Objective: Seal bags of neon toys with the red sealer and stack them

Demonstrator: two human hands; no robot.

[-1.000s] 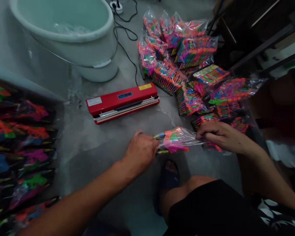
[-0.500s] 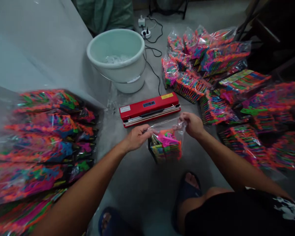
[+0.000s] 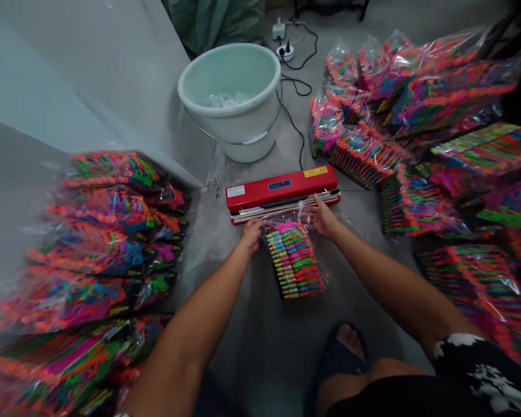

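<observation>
A clear plastic bag (image 3: 296, 260) packed with rows of small bright-coloured plastic pieces lies on the floor in front of me. My left hand (image 3: 252, 234) pinches the left corner of its open end. At the other corner, my right hand (image 3: 322, 219) is closed on the film, its fingers close to the front edge of a red heat sealer (image 3: 282, 186). The bag's mouth lies along the sealer's front bar; whether the film is between the jaws I cannot tell.
A pale green bucket (image 3: 230, 104) holding crumpled clear plastic stands behind the sealer. Filled bags (image 3: 99, 249) are lined up on the left, and more bags (image 3: 369, 150) are heaped on the right. A black cable (image 3: 296, 124) runs back to a power socket (image 3: 285, 52).
Both hands have brought the bag's open end forward to the sealer. The bag has gone from hanging upright to lying flat with its rows facing up. My view has shifted left.
</observation>
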